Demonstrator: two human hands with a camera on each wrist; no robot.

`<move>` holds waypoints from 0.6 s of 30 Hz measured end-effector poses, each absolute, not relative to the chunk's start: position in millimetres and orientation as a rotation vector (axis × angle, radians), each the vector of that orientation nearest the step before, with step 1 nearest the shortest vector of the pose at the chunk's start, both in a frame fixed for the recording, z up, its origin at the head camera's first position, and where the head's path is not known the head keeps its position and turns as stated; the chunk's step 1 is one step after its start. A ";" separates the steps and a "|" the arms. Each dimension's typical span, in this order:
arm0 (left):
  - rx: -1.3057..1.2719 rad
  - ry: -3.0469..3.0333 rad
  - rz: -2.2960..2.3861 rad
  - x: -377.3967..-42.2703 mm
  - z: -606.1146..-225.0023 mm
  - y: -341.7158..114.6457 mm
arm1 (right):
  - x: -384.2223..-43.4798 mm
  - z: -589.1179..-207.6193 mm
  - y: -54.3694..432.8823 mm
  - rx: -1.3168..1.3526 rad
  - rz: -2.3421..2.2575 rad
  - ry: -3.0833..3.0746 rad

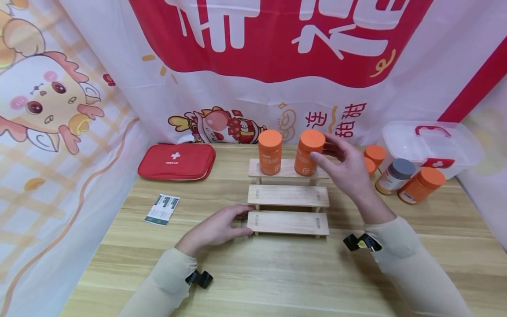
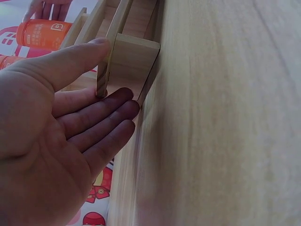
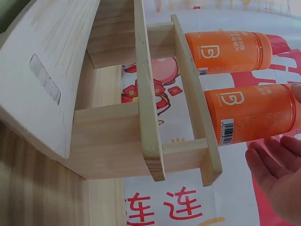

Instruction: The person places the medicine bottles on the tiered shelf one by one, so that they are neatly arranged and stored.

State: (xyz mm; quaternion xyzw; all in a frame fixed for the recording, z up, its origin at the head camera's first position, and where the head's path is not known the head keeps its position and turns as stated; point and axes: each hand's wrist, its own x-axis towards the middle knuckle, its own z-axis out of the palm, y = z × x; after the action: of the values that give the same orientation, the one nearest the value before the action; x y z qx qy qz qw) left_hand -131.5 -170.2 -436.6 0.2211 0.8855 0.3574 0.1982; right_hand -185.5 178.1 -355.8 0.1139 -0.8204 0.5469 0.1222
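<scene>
1. Orange bottle [image 1: 306,159] stands upright on the top tier of the wooden rack [image 1: 288,196], right of a second orange bottle [image 1: 270,155].
2. I see the right hand [image 1: 344,167] beside it, thumb at its cap, fingers [image 3: 263,165] loosely spread.
3. Left hand [image 1: 218,226]: fingers relaxed, thumb touching the rack's lowest tier.
4. Left of the rack, a red pouch [image 1: 170,169] lies on the bench [image 1: 277,273].
</scene>
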 end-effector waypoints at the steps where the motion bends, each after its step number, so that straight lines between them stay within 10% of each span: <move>1: 0.617 2.477 1.000 -131.7 -436.9 -170.2 | -184.3 -355.3 179.3 0.338 1.594 -2.388; 18: 0.636 2.480 1.002 -134.1 -441.0 -171.2 | -154.8 -356.4 216.4 0.279 1.446 -2.365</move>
State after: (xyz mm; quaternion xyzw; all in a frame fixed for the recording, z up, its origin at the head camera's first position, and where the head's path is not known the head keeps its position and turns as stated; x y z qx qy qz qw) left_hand -134.1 -171.2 -441.0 0.2270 0.8848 0.3573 0.1948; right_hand -154.8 216.4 -356.4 0.0986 -0.8355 0.5109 0.1766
